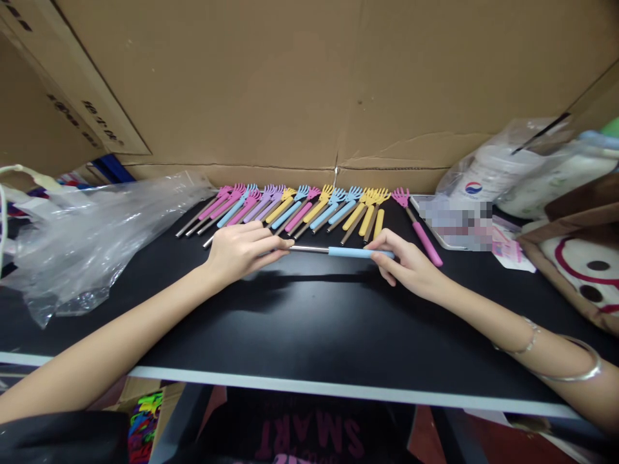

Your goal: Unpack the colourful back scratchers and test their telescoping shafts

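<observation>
Between my two hands a back scratcher lies almost level above the black tabletop, its metal rod toward the left and its light blue grip sleeve toward the right. My left hand is closed round the rod's left end, which the fingers hide; no claw shows there. At the far end of the blue sleeve, my right hand pinches it between thumb and fingers. Behind them lies a row of back scratchers in pink, purple, blue and yellow. A single pink back scratcher rests just beyond my right hand.
Clear plastic bags cover the table's left side. At the right are a bagged Pepsi cup, a phone-like flat object and a plush-like bag. Cardboard walls the back. Below the front edge sits a box of colourful pieces.
</observation>
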The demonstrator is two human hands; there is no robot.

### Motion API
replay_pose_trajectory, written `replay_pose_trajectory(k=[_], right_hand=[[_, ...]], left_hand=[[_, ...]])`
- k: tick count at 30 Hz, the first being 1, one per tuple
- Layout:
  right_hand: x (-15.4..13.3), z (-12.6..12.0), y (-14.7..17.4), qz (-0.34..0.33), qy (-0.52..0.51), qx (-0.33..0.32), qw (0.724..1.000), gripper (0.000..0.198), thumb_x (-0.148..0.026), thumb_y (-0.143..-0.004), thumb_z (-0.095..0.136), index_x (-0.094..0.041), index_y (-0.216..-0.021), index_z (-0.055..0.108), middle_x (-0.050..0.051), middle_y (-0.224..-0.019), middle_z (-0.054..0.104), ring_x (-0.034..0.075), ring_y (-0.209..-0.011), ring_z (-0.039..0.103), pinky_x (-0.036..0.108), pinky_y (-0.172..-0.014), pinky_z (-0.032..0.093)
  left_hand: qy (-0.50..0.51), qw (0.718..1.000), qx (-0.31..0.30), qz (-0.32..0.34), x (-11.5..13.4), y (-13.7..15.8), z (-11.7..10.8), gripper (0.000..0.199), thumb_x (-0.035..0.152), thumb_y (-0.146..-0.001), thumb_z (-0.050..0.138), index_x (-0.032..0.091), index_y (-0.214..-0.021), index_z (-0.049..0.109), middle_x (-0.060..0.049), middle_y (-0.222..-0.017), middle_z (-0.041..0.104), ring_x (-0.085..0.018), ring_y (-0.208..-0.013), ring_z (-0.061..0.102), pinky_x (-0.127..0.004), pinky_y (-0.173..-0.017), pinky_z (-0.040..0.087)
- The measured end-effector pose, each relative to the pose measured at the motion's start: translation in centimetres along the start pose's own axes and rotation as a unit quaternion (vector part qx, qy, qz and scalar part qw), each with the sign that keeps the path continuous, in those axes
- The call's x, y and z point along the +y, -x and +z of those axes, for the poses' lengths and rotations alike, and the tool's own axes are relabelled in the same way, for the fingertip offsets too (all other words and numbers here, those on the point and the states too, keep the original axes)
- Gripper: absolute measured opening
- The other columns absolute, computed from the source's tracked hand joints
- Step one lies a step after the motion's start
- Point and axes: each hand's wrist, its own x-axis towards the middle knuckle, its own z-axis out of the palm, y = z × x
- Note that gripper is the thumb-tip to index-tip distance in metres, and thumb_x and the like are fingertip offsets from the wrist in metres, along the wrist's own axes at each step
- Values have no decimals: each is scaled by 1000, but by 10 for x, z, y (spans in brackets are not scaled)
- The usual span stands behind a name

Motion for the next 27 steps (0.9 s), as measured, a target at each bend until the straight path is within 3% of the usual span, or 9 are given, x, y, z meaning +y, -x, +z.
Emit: replay_pose_trajectory(k=[7, 13, 21, 27], right_hand=[[4, 1, 0, 3, -4, -6, 1000, 24, -44, -91, 50, -21, -92, 44, -8, -58, 45, 6, -40, 42, 21, -43, 36], [-1, 0, 0, 6, 62, 19, 998, 23, -42, -89, 52, -20, -92, 49, -5, -61, 52, 8, -44, 44, 23, -46, 36], [-6, -3, 0, -66, 176, 72, 979, 18, -38, -86, 55, -21, -89, 55, 3, -76, 64, 14, -62, 58, 25, -57, 43], [-5, -3, 3, -83, 227, 82, 967, 19, -41, -86, 56, -23, -89, 55, 4, -79, 68, 16, -61, 62, 28, -57, 45]], left_hand=[[-38, 999, 12, 22, 2, -3, -3, 13, 29, -89, 60, 23, -81, 67, 5, -60, 62, -9, -56, 53, -23, -48, 31], [82, 994, -49, -58, 2, 1, 6, 18, 35, -91, 56, 21, -86, 67, 4, -74, 70, -9, -66, 61, -20, -55, 38], [243, 937, -150, -202, 2, 7, 14, 24, 45, -90, 56, 25, -89, 68, 3, -89, 73, -13, -82, 67, -20, -71, 43], [332, 876, -228, -265, 2, 5, 16, 20, 41, -86, 60, 23, -89, 68, 4, -73, 69, -10, -64, 62, -19, -60, 39]])
